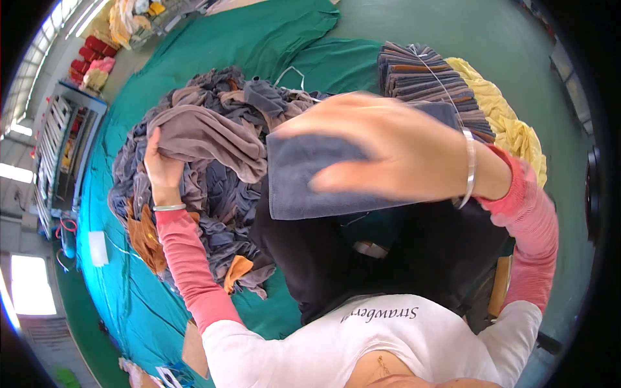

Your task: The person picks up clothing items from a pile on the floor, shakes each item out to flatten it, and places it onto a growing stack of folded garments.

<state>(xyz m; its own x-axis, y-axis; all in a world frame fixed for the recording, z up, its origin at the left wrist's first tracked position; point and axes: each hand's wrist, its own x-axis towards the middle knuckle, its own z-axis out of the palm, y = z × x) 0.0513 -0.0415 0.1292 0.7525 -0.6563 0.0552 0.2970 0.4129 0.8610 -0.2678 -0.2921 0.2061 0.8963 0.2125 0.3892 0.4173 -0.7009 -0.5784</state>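
My left hand (163, 169), at the left, is closed on a mauve-brown cloth (207, 137) lifted over the heap and hanging toward the middle. A dark blue-grey cloth (304, 191) lies flat over my lap, its near edge straight. Above it my right hand (404, 149) is blurred by motion, with thumb and fingers stretched apart toward the left. Whether its palm touches the cloth is hidden. Below the left hand spreads a loose heap of crumpled cloths (223, 194) in grey, mauve and some orange-brown.
A tied row of folded cloths (433, 77) stands at the far right beside a crumpled yellow cloth (501, 103). Green sheeting (259, 35) covers the floor under the heap. At the left are a metal rack (55, 155) and a white card-like piece (98, 248).
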